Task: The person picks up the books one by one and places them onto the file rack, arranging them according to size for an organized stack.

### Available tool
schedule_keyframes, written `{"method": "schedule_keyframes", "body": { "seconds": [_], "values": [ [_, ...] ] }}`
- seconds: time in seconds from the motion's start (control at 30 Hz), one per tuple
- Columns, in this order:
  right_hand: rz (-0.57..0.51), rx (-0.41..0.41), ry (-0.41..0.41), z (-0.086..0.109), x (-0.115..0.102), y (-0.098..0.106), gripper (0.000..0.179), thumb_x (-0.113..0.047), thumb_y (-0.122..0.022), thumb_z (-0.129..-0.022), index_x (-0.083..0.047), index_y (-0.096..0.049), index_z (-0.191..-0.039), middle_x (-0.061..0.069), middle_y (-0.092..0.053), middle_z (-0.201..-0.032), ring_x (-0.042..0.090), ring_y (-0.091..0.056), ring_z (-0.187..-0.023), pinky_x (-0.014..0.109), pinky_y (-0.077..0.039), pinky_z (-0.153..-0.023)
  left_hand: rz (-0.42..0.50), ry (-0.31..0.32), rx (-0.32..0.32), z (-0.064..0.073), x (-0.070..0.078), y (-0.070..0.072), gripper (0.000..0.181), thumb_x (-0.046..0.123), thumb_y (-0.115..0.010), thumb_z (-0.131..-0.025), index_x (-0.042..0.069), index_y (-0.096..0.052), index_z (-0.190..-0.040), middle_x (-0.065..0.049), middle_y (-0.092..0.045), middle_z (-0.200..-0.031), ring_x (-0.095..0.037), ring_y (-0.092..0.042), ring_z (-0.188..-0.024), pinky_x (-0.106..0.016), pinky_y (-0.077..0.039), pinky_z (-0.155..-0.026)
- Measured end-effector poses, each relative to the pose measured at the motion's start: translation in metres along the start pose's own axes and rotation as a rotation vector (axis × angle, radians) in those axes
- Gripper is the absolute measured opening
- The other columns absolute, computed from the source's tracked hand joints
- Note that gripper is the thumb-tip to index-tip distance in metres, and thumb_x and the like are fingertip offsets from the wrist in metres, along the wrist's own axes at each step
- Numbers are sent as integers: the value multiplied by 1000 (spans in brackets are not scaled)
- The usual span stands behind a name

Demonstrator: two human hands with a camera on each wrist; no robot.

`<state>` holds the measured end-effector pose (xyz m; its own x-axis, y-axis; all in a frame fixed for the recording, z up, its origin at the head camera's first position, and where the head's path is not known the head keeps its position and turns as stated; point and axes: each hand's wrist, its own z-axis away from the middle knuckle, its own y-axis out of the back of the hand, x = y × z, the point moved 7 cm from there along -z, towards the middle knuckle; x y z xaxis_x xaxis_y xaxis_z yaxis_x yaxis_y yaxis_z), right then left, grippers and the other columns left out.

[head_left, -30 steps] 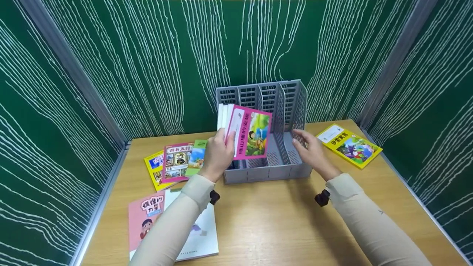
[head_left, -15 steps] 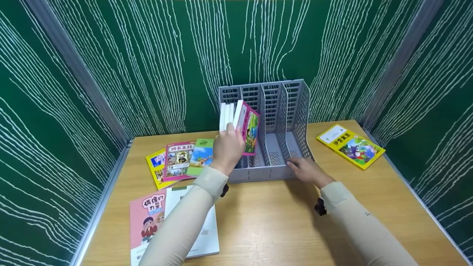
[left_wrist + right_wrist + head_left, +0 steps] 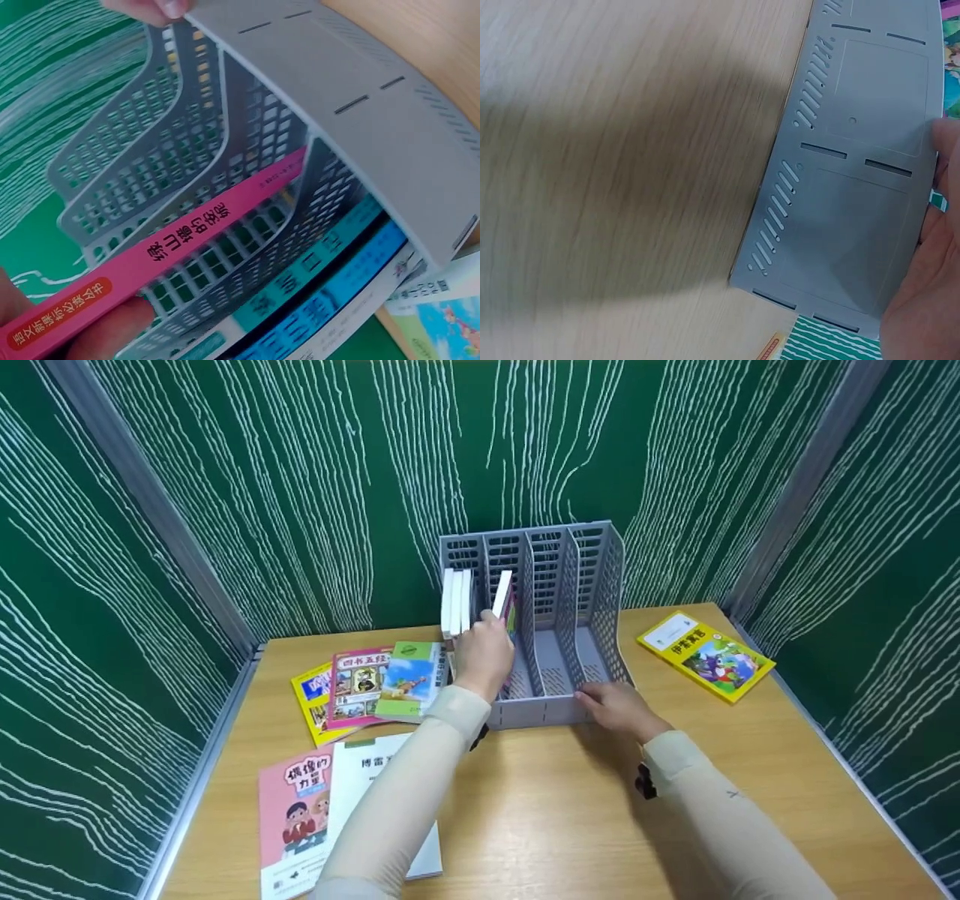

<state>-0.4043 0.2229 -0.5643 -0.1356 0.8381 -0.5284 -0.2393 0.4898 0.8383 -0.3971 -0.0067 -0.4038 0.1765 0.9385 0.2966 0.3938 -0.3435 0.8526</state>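
Presently, we see the left hand (image 3: 486, 652) with its fingers pinching a pink-spined book (image 3: 191, 236) by its upper end, the lower end inside the second compartment from the left of the grey rack (image 3: 555, 711), while the right hand (image 3: 619, 709) has its fingers hooked on the rack's near rim, toward the right. In the leftmost compartment we count three upright books (image 3: 456, 604). On the surface (image 3: 540, 817) we note a green book (image 3: 405, 679) overlapping a pink book (image 3: 361, 686) left of the rack, a white book (image 3: 360, 780) nearer us, and a yellow book (image 3: 705, 656) at right.
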Motion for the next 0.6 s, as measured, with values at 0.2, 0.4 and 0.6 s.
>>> {"method": "schedule_keyframes", "body": {
  "seconds": [0.2,0.4,0.6],
  "values": [
    [61,37,57,0,-3,4,46,-35,-50,-115,-2,-68,-142,18,-74,-125,36,-62,-110,60,-52,-104,-76,1,5,-6,5,-17,33,23,-49,-117,-3,-70,-116,-15,-80,-86,-24,-80,-70,-34,-64,-56],
    [43,25,23,1,0,2,50,-38,-48,-116,-3,-63,-149,20,-71,-135,37,-61,-118,62,-49,-111,-78,5,-32,-13,6,-29,33,21,-50,-116,-5,-70,-118,-16,-81,-90,-25,-81,-74,-34,-66,-61],
    [37,31,49,2,-3,3,49,-35,-49,-116,-1,-63,-149,24,-69,-142,42,-63,-127,65,-48,-115,-56,36,-66,-19,3,-36,32,18,-49,-116,-6,-70,-120,-19,-81,-94,-27,-82,-77,-38,-67,-64]
  ]
}}
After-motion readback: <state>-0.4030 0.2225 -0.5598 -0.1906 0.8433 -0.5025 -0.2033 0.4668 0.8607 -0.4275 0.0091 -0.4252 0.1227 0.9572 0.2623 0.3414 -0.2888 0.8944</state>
